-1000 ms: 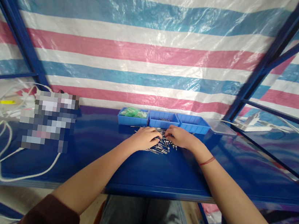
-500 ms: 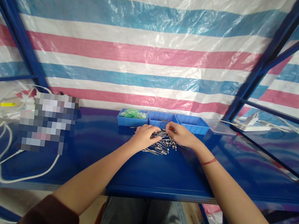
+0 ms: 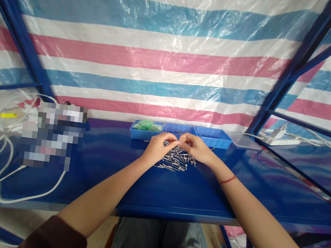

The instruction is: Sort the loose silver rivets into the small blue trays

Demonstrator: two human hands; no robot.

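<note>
My left hand [image 3: 160, 147] and my right hand [image 3: 195, 147] meet at the fingertips above a pile of silvery blind rivets [image 3: 175, 166]. Each hand is closed in a pinch. A thin piece between the fingertips looks like one of these rivets, mostly covered by the fingers. The loose rivets lie jumbled on the blue table under and in front of my hands. Just behind them is the middle blue bin [image 3: 179, 128], with a few small metal pieces inside, partly hidden by my hands.
A left blue bin [image 3: 146, 136] contains green and clear plastic bags. The right blue bin [image 3: 213, 141] stands beside a clear plastic lid [image 3: 245, 142]. White cables [image 3: 30, 200] and a blurred-out pile occupy the left. A white power strip [image 3: 279, 138] lies at the far right.
My right hand has moved left and my left hand has closed from a spread grip over the pile. Their fingertips now come together.
</note>
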